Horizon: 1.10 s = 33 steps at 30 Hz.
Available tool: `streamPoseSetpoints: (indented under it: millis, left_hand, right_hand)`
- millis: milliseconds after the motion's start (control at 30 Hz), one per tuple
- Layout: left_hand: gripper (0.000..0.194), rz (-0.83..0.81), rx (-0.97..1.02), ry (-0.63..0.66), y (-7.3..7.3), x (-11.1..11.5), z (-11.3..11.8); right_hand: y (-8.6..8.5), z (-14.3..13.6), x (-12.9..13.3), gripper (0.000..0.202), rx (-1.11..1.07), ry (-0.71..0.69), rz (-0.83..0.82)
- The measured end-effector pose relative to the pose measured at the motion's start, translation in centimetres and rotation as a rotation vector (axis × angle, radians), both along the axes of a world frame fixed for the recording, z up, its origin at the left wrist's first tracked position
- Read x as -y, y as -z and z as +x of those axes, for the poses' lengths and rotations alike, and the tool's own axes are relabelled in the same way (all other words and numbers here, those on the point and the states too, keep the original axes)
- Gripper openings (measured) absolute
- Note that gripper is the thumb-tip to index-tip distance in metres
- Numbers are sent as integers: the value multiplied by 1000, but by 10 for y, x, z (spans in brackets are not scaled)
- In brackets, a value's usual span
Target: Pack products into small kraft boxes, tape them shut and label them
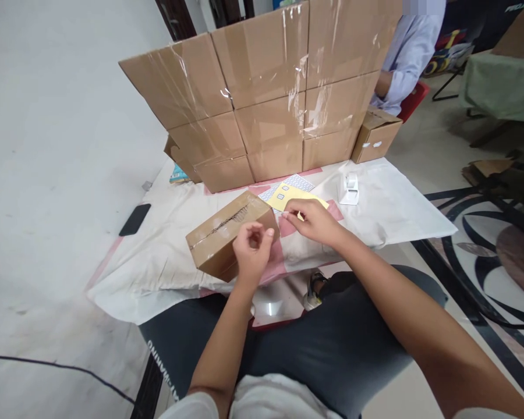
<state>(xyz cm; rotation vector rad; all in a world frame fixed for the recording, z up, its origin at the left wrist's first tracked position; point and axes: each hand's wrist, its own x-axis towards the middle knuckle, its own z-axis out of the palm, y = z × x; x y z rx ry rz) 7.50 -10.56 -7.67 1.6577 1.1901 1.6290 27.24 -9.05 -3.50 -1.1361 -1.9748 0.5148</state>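
A closed cardboard box [213,233] with dark scribbled marks along its top lies tilted across the near table. My left hand [253,247] is in front of its right part, fingers curled with a gap between thumb and fingertips and nothing visible between them. To the right, my right hand [308,218] is pinched over the lower edge of a yellow sheet [294,195] with small pale stickers; a tiny white piece shows at its fingertips. Beneath the yellow sheet, a patterned sheet [300,183] sticks out.
A wall of taped cardboard boxes [268,134] stands across the table's back. A white tape dispenser [348,189] sits right, a black phone [135,220] left. Another box [375,138] stands at the back right corner, near a seated person's sleeve [413,52]. White cloth [393,203] covers the table.
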Motion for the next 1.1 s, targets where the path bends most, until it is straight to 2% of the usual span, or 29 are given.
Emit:
streamPoseSetpoints:
  millis: [67,100,233,367,500,667,800,933,1100]
  left_hand:
    - [26,43,30,-194,-8,-6,-15]
    - [25,23,71,-248,-13,-10,-24]
    - [32,-129,203,-232,-33,-25,-62]
    - [35,-218,253,-241,-35,-29,-86]
    - [34,-244,266,-231,-30,-27,-91]
    - [31,-210,257,-256,-27,-26,-88]
    - [26,-150,238,-265,-21,-24,-87]
    - [22,-56,204,-260,-14,-22,-87]
    - [21,-15,108,-283,-10,-21,-86]
  right_hand:
    - [4,6,-10,23,28,69,10]
    - [8,8,-15,22,52,97,-11]
    - [26,0,-27,19,181,183,-121]
    - [45,-27,-25,24,277,218,-145]
    - [61,-56,-24,32,326,217,-148]
    - [75,-79,-38,33,278,193,-154]
    - [80,-92,-53,32,186,152,-154]
    - [83,-101,-66,29,78,167,-130]
    - [88,-111,-73,26,-31,143,-92]
